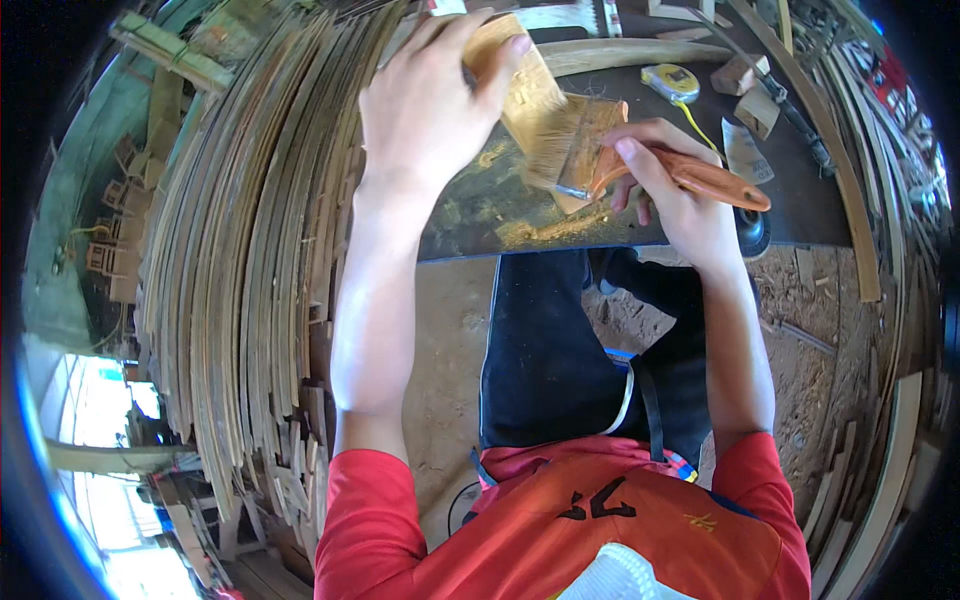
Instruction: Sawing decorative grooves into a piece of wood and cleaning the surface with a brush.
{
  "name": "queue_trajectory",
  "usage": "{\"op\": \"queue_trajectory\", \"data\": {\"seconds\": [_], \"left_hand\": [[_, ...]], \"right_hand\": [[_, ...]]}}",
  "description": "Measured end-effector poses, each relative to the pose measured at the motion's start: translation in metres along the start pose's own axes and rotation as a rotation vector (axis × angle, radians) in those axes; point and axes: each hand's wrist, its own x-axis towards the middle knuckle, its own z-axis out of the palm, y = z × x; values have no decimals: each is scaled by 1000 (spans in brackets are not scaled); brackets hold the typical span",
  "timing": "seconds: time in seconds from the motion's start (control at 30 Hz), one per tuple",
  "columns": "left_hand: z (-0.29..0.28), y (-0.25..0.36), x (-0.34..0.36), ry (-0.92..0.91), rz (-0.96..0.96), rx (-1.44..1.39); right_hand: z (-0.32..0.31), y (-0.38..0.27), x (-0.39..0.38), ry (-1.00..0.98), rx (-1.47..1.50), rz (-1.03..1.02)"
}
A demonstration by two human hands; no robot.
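Note:
My left hand (425,120) is closed on a pale wooden board (515,80), gripping it near its upper end with the thumb over the top. My right hand (665,190) holds a wide paintbrush by its orange handle (725,182). The brush's bristles (558,145) rest on or very close to the board's lower part, angled to the left. Yellowish sawdust (550,230) lies on the dark bench top (460,215) around the board. A dark round object (750,235), partly hidden, sits beside my right hand.
Long thin strips (225,250) are stacked at the left. At the back right are a tape measure (670,82), wood blocks (757,112), a paper sheet (745,150), a metal rod-like tool (810,140) and a batten (860,260). The dirt floor (450,330) shows below the bench.

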Motion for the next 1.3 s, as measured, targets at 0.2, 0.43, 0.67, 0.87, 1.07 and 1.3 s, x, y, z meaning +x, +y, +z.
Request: {"op": "queue_trajectory", "data": {"seconds": [0.2,0.43,0.67,0.87,1.07,1.3], "left_hand": [[-23,-9,-5,-124,-182,104],[-50,14,-15,-252,-77,-74],[-52,10,-16,-176,-85,-74],[-49,17,-11,-148,-134,-255],[-26,24,-6,78,-2,-456],[-10,33,-3,155,-68,-552]], "right_hand": [[29,-11,-2,119,-232,-182],[-5,4,-15,158,-310,-93],[15,-15,-14,22,-201,-249],[15,-23,-2,183,-272,-386],[-13,-35,-9,130,-522,-193],[-11,-26,-17,239,-477,-235]]}}
